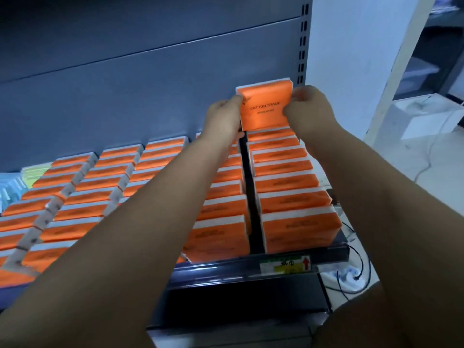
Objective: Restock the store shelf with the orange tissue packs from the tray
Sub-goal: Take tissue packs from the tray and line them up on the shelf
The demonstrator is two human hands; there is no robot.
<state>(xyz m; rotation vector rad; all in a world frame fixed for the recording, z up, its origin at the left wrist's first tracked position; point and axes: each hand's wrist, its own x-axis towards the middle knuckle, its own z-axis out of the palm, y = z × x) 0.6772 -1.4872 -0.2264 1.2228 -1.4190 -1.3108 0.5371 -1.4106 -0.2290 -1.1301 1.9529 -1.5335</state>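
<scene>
Both hands hold one orange tissue pack (266, 106) upright at the far end of the rightmost row (288, 182) on the shelf (251, 292), just in front of the grey back panel (125, 96). The left hand (222, 116) has its fingers curled round the pack's left edge, and the right hand (307, 109) pinches the right edge. The pack stands above the row, not seated in it. Let go early, it could topple forward onto the packs below or slip into the dark gap (247, 184) beside the row, and a tight pinch may crumple the soft wrapper. Its face reads "COTTON TISSUE"; the smaller line beneath is too fine to read. A price label (285, 264) on the front rail shows a red arrow, its characters illegible. The tray is out of view.
</scene>
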